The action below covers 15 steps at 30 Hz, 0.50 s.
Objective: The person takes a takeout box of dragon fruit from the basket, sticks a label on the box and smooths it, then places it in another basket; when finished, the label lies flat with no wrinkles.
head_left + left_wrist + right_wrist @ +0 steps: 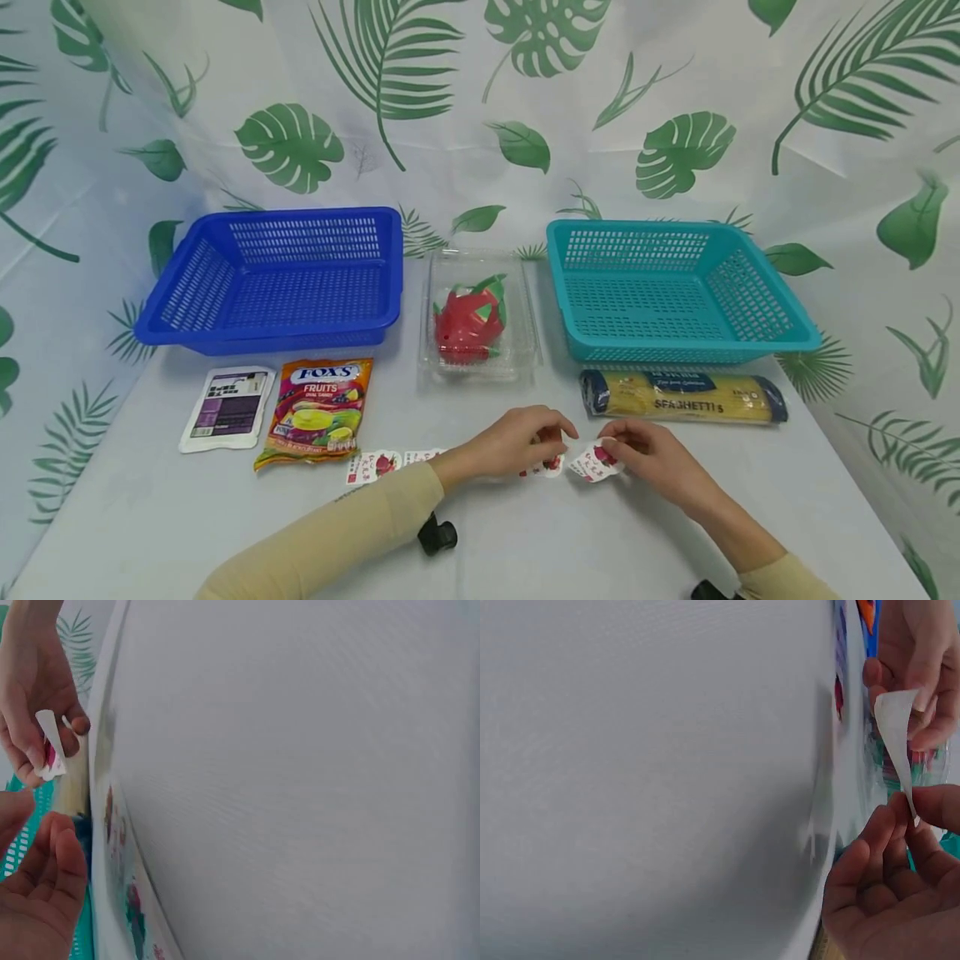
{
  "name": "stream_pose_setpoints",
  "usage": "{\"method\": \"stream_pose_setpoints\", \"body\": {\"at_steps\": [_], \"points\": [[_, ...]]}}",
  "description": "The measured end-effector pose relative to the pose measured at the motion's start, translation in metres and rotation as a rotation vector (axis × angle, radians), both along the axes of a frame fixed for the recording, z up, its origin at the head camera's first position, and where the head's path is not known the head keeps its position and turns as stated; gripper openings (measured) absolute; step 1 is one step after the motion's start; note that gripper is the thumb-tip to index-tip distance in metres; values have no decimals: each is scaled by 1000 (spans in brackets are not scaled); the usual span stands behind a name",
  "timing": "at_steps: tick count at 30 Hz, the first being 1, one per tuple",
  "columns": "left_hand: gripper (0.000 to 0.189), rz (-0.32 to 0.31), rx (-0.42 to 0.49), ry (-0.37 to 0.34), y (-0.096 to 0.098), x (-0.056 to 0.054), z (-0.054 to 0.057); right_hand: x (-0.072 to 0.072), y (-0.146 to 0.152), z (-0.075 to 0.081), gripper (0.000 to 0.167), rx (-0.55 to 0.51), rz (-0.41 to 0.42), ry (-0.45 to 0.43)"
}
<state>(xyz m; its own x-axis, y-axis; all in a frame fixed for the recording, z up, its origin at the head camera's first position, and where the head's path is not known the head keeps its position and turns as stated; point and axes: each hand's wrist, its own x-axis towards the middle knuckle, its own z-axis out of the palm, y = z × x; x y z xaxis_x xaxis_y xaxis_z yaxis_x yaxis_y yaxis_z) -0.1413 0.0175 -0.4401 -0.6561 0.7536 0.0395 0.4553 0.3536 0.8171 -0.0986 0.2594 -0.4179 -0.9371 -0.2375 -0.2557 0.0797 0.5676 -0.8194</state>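
Observation:
My right hand (pixel 660 462) pinches a small white sticker (pixel 596 462) printed with a red dragon fruit, by its right edge between thumb and fingertips. In the right wrist view the sticker (pixel 895 731) stands bent, its pale back showing. The left hand (pixel 510 442) is just left of it, fingers bent, with nothing between thumb and fingertips in the left wrist view. Below the left fingers lies another sticker (pixel 551 467), partly covered. More dragon fruit stickers (pixel 375 467) lie in a row to the left, partly behind the left forearm.
At the back are a blue basket (pixel 315 292), a clear plastic box (pixel 521 333) with a red dragon fruit (pixel 471 321), and a teal basket (pixel 637 300). A spaghetti pack (pixel 682 397), a Fox's candy bag (pixel 315 408) and a white-purple packet (pixel 227 410) lie in front.

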Motion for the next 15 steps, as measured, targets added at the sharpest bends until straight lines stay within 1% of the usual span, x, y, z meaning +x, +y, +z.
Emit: {"method": "stream_pose_setpoints", "body": {"at_steps": [3,8,15], "points": [[21,-15,76,-50,1,0,3,-3,-2,4,31,-23,31,2],[21,-33,135,-130,2,1,7,-4,-7,12,35,-30,46,-8],[20,3,173,-193,4,3,6,-7,-10,16,36,-86,70,-12]]}}
